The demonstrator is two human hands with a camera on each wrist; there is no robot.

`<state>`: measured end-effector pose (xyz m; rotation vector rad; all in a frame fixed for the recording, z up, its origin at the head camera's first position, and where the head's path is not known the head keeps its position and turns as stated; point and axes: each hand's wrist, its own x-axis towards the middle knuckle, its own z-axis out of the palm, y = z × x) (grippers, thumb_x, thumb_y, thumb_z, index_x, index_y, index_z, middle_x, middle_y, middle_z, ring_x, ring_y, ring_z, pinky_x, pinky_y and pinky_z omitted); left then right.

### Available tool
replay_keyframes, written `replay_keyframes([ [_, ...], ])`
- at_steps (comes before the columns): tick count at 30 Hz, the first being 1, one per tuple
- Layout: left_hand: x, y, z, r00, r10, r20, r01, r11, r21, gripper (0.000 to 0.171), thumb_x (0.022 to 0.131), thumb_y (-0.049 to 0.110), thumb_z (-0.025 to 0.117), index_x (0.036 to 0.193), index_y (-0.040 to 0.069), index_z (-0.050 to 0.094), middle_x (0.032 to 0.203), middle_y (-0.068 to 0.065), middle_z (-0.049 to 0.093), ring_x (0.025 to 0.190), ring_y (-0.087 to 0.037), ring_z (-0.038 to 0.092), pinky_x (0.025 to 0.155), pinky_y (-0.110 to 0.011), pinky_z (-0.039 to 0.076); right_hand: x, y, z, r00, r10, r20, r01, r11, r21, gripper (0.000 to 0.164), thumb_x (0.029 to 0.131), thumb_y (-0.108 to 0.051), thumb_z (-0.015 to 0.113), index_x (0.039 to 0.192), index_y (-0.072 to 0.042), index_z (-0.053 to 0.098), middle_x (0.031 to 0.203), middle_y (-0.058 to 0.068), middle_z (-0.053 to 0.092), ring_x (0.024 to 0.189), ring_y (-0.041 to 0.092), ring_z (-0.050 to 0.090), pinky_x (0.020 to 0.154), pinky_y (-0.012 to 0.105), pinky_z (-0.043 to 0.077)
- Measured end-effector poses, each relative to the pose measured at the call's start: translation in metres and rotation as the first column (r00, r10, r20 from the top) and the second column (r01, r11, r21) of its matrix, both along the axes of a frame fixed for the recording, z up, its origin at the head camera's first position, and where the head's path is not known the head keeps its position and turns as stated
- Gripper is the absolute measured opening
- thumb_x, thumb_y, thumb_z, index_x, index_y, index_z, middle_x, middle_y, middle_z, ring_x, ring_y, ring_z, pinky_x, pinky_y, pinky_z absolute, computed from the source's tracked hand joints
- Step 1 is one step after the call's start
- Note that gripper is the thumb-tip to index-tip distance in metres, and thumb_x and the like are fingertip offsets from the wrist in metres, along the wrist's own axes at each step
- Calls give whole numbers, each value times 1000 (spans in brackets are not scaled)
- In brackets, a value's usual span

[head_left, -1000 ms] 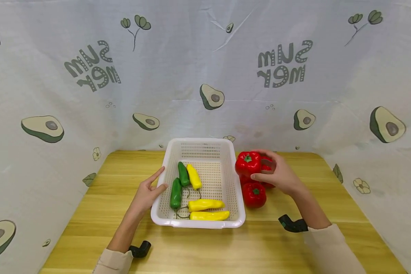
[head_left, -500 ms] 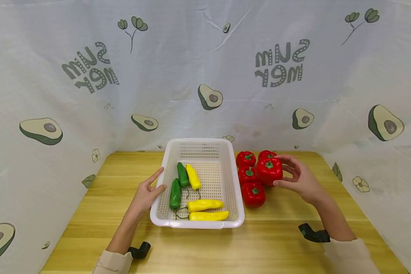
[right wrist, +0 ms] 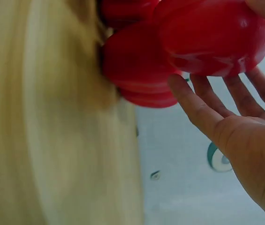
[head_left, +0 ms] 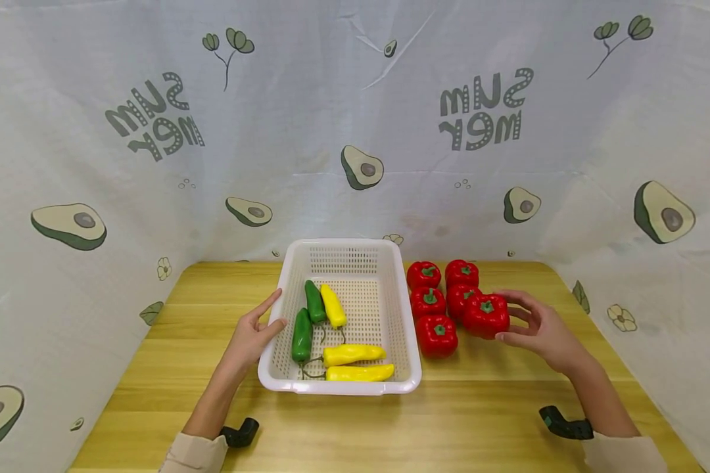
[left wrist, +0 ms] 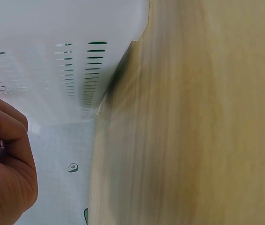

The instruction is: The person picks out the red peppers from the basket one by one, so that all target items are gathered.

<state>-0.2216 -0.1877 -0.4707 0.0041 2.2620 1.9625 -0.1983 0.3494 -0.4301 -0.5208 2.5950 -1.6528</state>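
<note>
My left hand [head_left: 249,337] holds the left side of a white perforated plastic basket [head_left: 353,387], index fingertip and thumb at its rim. In the left wrist view its other fingers curl beside the basket wall [left wrist: 38,23]. Two green chili peppers [head_left: 302,335] and three yellow ones [head_left: 355,355] lie inside the basket. My right hand [head_left: 544,335] grips a glossy red bell pepper [head_left: 486,316] between thumb and fingers, at the front right of a cluster. In the right wrist view this pepper [right wrist: 212,37] overlaps another red one [right wrist: 134,61].
Several more red bell peppers [head_left: 437,336] with green stems stand in two rows close to the basket's right side. Everything sits on a wood-grain table [head_left: 449,420]. A pale curtain [head_left: 307,131] printed with avocados surrounds the back and sides.
My right hand has carried the red bell pepper from beside the basket's right rim rightward and nearer, past the other peppers, and lower. The left hand and basket stay put.
</note>
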Motion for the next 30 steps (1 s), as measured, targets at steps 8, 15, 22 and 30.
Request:
replay_keyframes([
  [8,0,0,1,1000,9,-4,-9,1000,-13,67,100,17,66,159,37,39,81,-27,74,81,-38,78,67,-48,66,3,6,-20,999,-14,35,13,1000,16,71,90,-2,76,152,0,39,137,-19,48,119,-9,53,89,15,58],
  [15,1,0,0,1000,10,-11,-10,1000,-16,67,100,16,66,159,35,39,86,-29,75,83,-40,78,67,-48,66,3,5,-34,999,13,38,-12,999,-31,69,90,3,74,149,3,38,135,-17,50,116,-9,56,88,15,58],
  [22,0,0,-1,1000,4,-17,-4,1000,-3,67,100,15,66,159,35,39,87,-30,74,82,-41,77,67,-49,65,0,3,-48,994,94,51,-87,990,-113,67,91,10,69,149,8,37,138,-15,50,117,-4,61,88,19,60],
  [30,0,-1,-1,1000,-2,-7,2,1000,0,67,100,16,65,159,36,39,89,-29,75,84,-39,78,68,-49,66,3,3,-55,988,149,39,-138,970,-201,66,91,13,66,150,8,37,141,-15,52,121,-5,60,91,19,60],
])
